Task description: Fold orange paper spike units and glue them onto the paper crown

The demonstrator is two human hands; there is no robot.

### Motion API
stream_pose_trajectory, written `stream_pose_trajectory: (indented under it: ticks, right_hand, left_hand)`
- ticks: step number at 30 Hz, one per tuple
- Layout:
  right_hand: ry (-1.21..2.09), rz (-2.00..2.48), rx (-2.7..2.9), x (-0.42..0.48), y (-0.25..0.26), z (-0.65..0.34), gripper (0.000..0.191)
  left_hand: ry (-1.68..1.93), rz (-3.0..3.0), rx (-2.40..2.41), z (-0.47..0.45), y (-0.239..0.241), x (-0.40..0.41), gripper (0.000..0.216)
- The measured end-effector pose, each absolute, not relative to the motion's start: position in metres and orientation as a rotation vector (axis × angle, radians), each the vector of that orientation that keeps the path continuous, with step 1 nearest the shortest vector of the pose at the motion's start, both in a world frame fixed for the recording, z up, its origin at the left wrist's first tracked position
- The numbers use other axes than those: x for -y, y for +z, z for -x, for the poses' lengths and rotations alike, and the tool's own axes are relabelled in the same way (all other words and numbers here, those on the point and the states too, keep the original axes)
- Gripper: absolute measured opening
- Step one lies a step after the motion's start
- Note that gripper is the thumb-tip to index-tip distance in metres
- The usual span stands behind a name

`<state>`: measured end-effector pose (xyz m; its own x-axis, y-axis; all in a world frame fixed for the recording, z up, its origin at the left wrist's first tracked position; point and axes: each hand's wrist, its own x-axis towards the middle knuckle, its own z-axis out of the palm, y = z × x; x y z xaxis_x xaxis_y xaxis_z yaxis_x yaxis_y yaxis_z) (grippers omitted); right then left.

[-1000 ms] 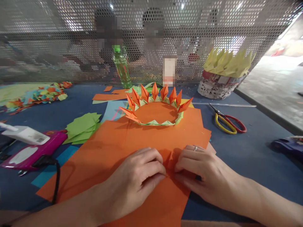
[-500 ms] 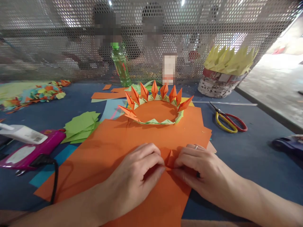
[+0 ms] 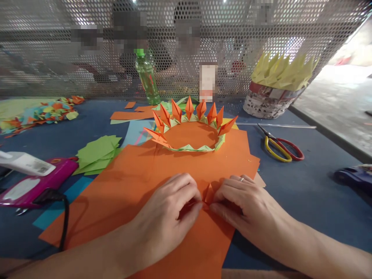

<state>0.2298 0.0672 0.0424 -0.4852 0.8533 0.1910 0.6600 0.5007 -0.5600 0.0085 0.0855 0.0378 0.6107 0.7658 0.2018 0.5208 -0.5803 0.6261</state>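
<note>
Between my two hands is a small folded orange paper piece (image 3: 209,192), its pointed tip facing away from me. My left hand (image 3: 174,211) pinches its left side with thumb and fingers. On the right side, my right hand (image 3: 240,199), with a ring on one finger, pinches it too. Fingers cover most of the piece's lower part. Both hands rest over large orange paper sheets (image 3: 128,197). Just beyond them sits a ring of folded pale green paper (image 3: 200,148), with several orange folded paper points (image 3: 189,108) standing along its far side and left.
Red-and-yellow-handled scissors (image 3: 280,149) lie to the right. At left are green paper pieces (image 3: 97,155), a purple power strip (image 3: 58,180) with a black cable, and paper scraps (image 3: 46,112). A green bottle (image 3: 147,79) and a folded-paper basket (image 3: 270,89) stand near the perforated metal screen (image 3: 95,62).
Both hands stay around the orange piece, with the thumbs and fingertips shifted slightly at its lower edge. The camera view has moved a little.
</note>
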Motion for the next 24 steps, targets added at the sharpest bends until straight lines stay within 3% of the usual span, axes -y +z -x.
stream_pose_trajectory:
  ticks: [24]
  right_hand:
    - [0.278,1.242,2.411,-0.0659,0.0368,-0.2266,0.018]
  left_hand:
    - [0.599,-2.271,-1.097,-0.0106,0.0391,-0.0847,0.013]
